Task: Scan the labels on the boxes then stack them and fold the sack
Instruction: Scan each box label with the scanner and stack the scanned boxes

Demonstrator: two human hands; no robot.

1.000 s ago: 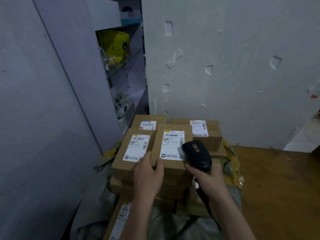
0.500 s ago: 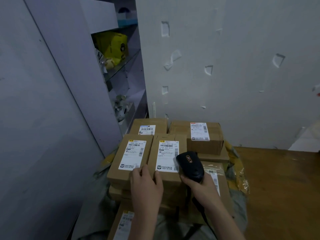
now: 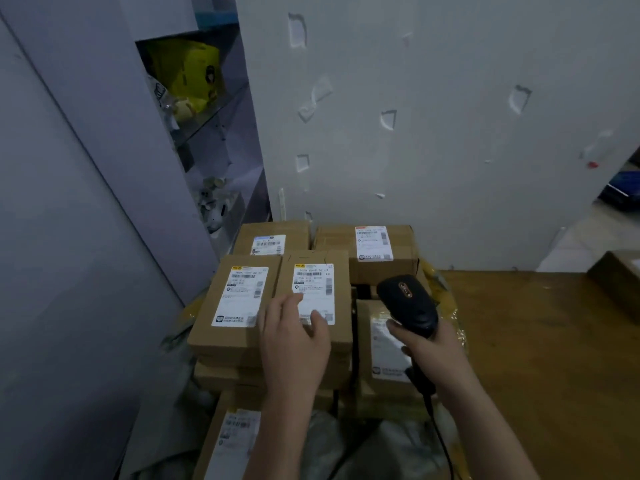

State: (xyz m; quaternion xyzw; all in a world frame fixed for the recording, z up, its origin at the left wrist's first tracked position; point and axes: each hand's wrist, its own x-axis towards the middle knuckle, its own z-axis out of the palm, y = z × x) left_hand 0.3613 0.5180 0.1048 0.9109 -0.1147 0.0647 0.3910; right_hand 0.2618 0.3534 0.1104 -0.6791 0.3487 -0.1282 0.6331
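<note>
Left hand [image 3: 294, 337] lies on the middle box [image 3: 342, 289], fingers loosely straight, thumb on its label [image 3: 313, 285]; right hand [image 3: 429, 348], right of that box, is curled round the handle of a black scanner [image 3: 407, 304]. A left box [image 3: 235, 306] touches the middle box's left side; two far boxes [image 3: 374, 244] sit just behind it; a low box [image 3: 384, 344] lies to its right, under the scanner; more boxes are stacked beneath it. The sack [image 3: 446, 299], yellow here, shows from under the pile right of the middle box; a wooden table [image 3: 536, 341] spreads further right; a shelf [image 3: 207, 116] stands behind it, to the left.
</note>
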